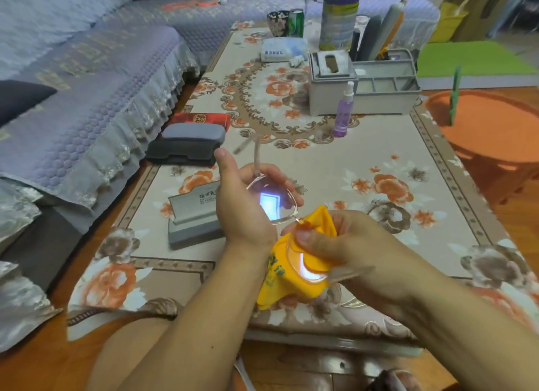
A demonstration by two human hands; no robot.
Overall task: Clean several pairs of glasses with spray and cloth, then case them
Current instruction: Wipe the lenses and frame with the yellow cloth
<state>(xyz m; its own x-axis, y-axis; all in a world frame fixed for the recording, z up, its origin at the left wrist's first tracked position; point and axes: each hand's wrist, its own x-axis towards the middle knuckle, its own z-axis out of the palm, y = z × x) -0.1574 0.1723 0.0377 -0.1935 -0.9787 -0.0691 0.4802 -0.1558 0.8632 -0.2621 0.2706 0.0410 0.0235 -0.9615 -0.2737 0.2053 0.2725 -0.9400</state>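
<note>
Right hand (347,244) pinches yellow cloth (291,282), lens half-hidden | left hand (242,204) cradles glasses (274,201)

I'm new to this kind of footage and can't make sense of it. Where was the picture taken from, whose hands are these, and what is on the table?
There is no machine here. One wide-angle camera on a person's head looks down at their own hands. The left hand holds a pair of clear glasses. The right hand pinches a yellow cloth round one lens. On the flowered table cover lie a purple spray bottle, a shut dark case, an open grey case and a grey organiser.
</note>
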